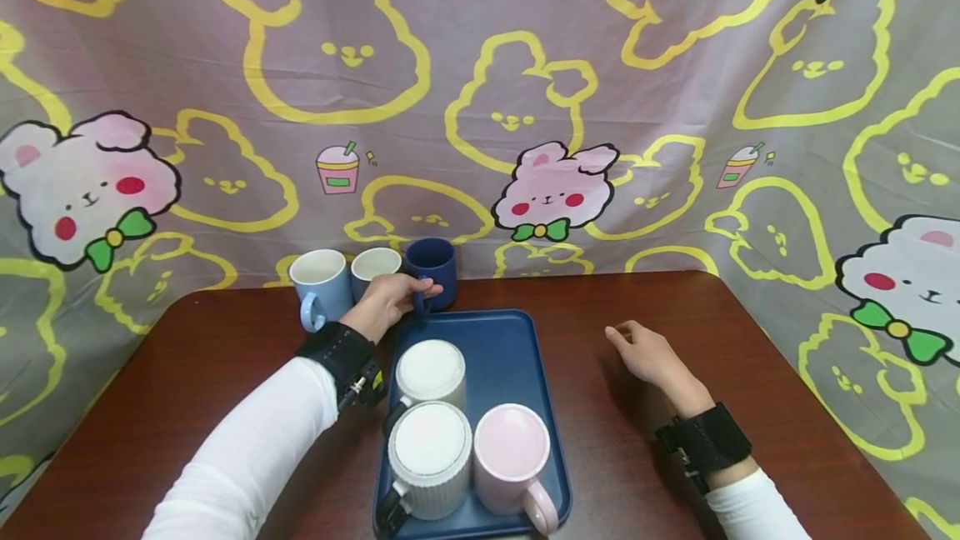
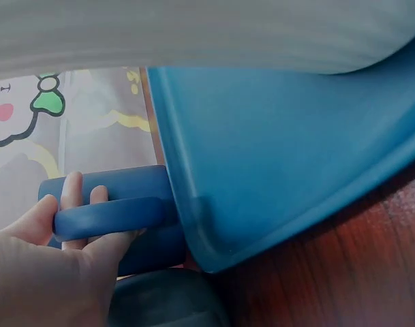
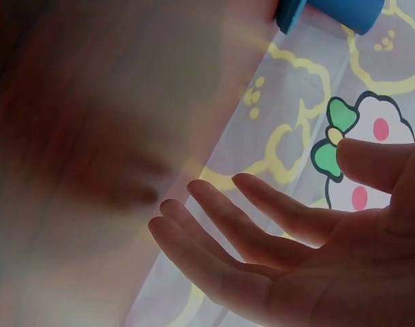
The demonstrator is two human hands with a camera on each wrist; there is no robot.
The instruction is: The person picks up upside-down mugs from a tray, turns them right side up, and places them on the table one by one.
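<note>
My left hand [image 1: 390, 298] grips the handle [image 2: 112, 216] of a dark blue mug [image 1: 442, 265], with fingers passed through its loop. That mug stands upright just behind the far edge of a blue tray [image 1: 498, 348]. On the tray sit a pale mug [image 1: 431, 369], a ribbed grey mug with a black handle [image 1: 431, 473] and a pink mug [image 1: 513, 477], all bottom up. Over the table to the right of the tray, my right hand [image 1: 647, 352] holds nothing; its fingers are loosely bent in the right wrist view.
Left of the dark blue mug stand a light blue mug [image 1: 324, 282] and a grey mug with a white inside [image 1: 362, 280], both upright. A patterned cloth [image 1: 465, 132] hangs behind the brown table [image 1: 615, 457].
</note>
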